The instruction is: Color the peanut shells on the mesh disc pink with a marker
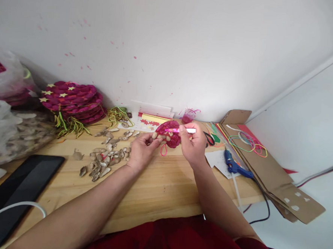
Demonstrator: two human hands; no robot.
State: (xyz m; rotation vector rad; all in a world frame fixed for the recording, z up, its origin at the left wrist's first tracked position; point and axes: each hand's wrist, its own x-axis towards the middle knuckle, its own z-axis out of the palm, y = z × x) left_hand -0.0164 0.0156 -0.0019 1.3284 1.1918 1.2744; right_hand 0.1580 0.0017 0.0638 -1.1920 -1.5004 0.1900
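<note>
A round craft piece of peanut shells (174, 140) is held up slightly above the wooden table. Its rim is magenta, while several shells near its left and middle are plain tan. My left hand (144, 148) grips its left edge between thumb and fingers. In my right hand (194, 143) is a slim paintbrush (187, 130) with a white handle and a pink front end, its tip pointing left against the shells. A pink cord loop (163, 150) hangs below the piece. Loose peanut shell halves (103, 160) lie left of my left hand.
Stacked magenta shell pieces (73, 102) with yellow stars stand at the back left, beside bagged shells (19, 134). A black tablet (24, 191) lies front left. Behind the hands is a pink paint cup (188, 115). A blue glue gun (237, 166) and cardboard (276, 176) are right.
</note>
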